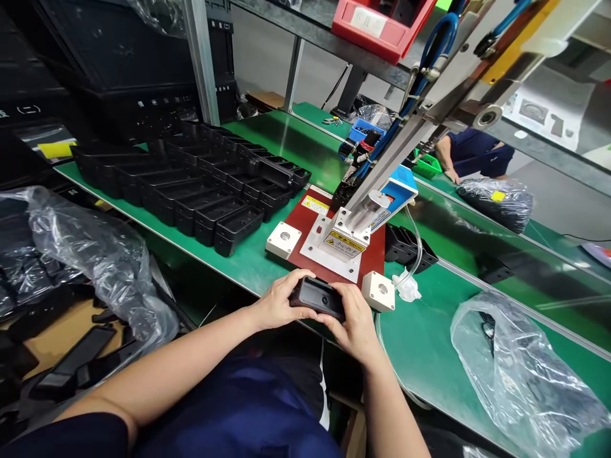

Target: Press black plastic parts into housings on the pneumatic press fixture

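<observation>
Between my two hands is a small black plastic box-shaped housing [316, 294], its hollow side facing up toward me. My left hand [282, 301] grips its left end, thumb along the near edge. Around the right end my right hand [352, 318] is closed, with its thumb also on the near edge. The housing is held just in front of a press machine [351, 238] on a dark red base plate [305, 222]. White button boxes sit at the base's front corners, one on the left [283, 240] and one on the right [380, 291].
Rows of black plastic housings [238, 227] stand on the green bench [219, 264] at left. A clear plastic bag [515, 375] lies at right. Bagged black parts [95, 254] are at lower left. A red bin [377, 28] hangs above. Across the bench is another person's arm [446, 159].
</observation>
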Demonstrator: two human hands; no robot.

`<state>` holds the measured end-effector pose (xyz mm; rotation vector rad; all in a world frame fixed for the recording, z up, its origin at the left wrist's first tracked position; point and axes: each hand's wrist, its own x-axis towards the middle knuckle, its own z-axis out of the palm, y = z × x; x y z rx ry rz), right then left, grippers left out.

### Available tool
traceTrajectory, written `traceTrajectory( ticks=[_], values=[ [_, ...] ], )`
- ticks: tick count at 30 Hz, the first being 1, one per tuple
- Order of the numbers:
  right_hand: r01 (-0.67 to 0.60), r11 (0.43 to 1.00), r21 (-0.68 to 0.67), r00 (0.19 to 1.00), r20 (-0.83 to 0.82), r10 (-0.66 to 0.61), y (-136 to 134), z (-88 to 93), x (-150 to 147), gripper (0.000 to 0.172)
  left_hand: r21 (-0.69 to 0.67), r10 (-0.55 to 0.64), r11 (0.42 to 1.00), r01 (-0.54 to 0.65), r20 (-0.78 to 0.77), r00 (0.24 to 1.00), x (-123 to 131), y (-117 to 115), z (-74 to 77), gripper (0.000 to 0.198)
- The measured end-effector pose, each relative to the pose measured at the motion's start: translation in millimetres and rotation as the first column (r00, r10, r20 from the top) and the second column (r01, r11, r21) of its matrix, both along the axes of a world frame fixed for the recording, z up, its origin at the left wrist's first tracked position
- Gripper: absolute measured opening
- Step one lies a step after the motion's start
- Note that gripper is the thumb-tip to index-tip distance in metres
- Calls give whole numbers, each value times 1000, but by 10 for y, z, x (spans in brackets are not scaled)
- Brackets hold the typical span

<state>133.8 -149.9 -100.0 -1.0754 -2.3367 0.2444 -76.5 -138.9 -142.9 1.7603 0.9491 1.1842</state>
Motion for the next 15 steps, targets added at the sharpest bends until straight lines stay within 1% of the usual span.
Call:
traceTrajectory(
  ticks=[7, 10, 13, 15],
  values=[
    [16, 1000, 13, 999, -38, -15, 13, -25, 31, 45, 74, 13, 997, -14, 20, 1000, 73, 40, -59, 73],
    [35, 998, 56, 995, -98, -29, 20, -29, 20, 44, 101, 45, 994, -49, 35, 998, 87, 33, -57, 68],
    [56, 995, 81, 987, -158, -42, 26, -16, -30, 47, 69, 83, 994, -88, 72, 994, 90, 22, -44, 64],
    [38, 997, 61, 988, -149, -28, 28, -11, -65, 50, 32, 84, 996, -87, 88, 993, 85, 24, -44, 68]
  ],
)
